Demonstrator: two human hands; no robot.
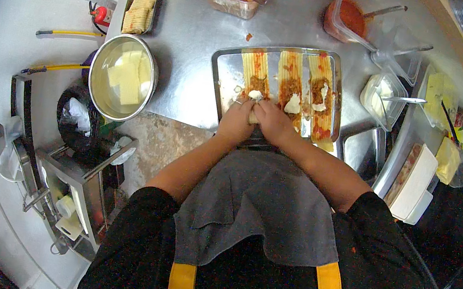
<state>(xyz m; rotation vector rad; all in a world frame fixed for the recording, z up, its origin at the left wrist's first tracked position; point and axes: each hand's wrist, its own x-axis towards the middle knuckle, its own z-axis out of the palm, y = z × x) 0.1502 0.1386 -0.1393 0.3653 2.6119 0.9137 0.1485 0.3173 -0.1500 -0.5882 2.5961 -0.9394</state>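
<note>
Left hand (236, 122) and right hand (274, 123) gripped a ridged yellow pasta strip (255, 65) by its near end on a rectangular silver metal tray (228, 74).

Impossible to follow the leftmost pasta strip (256, 65) behind the left hand (237, 122) and right hand (274, 124), or the food tub (228, 5) past the view's top edge.

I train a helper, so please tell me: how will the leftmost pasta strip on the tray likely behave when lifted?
The leftmost pasta strip is probably floppy: it looks thin and its far end lies flat on the tray. Its brown filling and white dollop sit on top, so tilting may spill them. The red sauce smears could make it slippery.
</note>
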